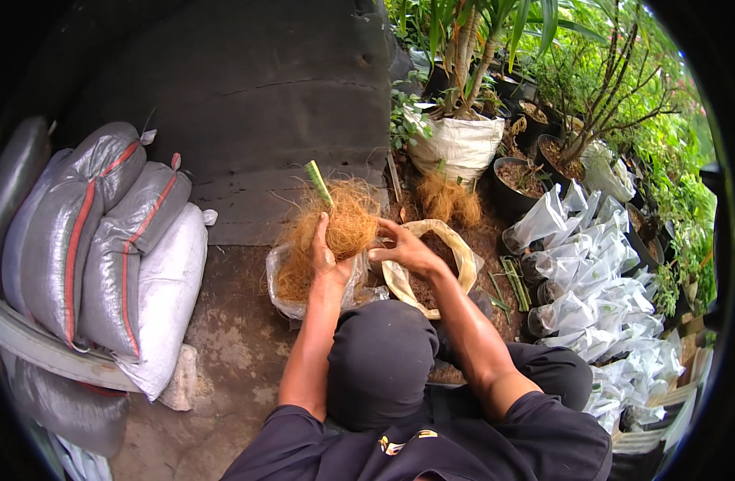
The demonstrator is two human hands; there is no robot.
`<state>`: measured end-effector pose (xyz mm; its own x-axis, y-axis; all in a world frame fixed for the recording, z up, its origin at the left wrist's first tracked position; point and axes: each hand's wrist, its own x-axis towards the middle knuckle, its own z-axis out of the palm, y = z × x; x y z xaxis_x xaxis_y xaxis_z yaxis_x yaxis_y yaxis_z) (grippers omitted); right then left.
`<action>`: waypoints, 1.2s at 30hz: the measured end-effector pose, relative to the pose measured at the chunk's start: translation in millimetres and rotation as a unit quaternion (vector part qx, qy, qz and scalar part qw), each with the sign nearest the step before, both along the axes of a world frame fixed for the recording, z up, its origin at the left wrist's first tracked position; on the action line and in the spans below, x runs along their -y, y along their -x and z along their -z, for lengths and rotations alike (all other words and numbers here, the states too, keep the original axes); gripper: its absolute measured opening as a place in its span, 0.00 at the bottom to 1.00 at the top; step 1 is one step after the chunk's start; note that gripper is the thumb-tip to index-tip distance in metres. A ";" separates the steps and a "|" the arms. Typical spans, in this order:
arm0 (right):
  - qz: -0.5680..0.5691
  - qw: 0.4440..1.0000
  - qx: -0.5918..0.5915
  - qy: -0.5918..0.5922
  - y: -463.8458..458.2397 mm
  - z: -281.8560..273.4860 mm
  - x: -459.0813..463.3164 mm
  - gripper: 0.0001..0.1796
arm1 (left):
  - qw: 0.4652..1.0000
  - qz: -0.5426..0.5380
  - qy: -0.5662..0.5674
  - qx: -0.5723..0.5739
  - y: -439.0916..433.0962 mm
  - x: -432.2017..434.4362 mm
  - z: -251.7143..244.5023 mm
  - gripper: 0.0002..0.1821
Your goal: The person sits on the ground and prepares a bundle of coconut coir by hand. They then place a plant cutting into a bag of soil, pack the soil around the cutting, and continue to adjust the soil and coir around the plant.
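Note:
My left hand (pixel 330 255) holds a loose ball of brown coir fibre (pixel 346 219) from below and the left, with its thumb up the side. Out of the top of the ball sticks a cut green plant stem (pixel 318 182), tilted to the left. Just right of the ball is my right hand (pixel 406 248), its fingers curved and apart with nothing between them. Whether its fingertips touch the fibre, I cannot tell. Below the ball stands a clear plastic bag (pixel 275 273) with more coir fibre (pixel 292 281). A yellowish sack (pixel 466 264) of dark soil (pixel 424 288) lies open under my right forearm.
Two coir bundles (pixel 448 198) with green tips sit before a white planter sack (pixel 457 141). Cut green stems (pixel 515 282) lie on the ground at right, beside rows of clear plastic bags (pixel 590 276). Filled grey sacks (pixel 61 252) are piled at left, near a dark sheet (pixel 271 120).

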<state>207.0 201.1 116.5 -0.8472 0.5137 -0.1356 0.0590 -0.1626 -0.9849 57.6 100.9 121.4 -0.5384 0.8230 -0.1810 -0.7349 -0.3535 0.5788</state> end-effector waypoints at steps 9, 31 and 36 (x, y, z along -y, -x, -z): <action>0.111 0.984 -0.136 -0.041 16.1 -2.9 21.2 0.48 | 0.986 0.029 0.034 -0.163 -10.4 -1.7 7.2 0.36; 0.066 0.986 -0.150 -0.036 9.0 -27.7 18.7 0.34 | 0.984 0.061 0.018 -0.168 -8.2 0.6 13.5 0.35; 0.071 0.985 -0.152 -0.036 9.9 -18.9 15.0 0.30 | 0.967 0.095 -0.007 -0.236 -4.2 11.4 3.7 0.39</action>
<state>197.1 186.1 135.4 -0.7625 0.6283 0.1545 -0.2593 -0.0780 -0.9626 61.8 89.5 117.6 -0.3968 0.9159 0.0601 -0.4417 -0.2479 0.8622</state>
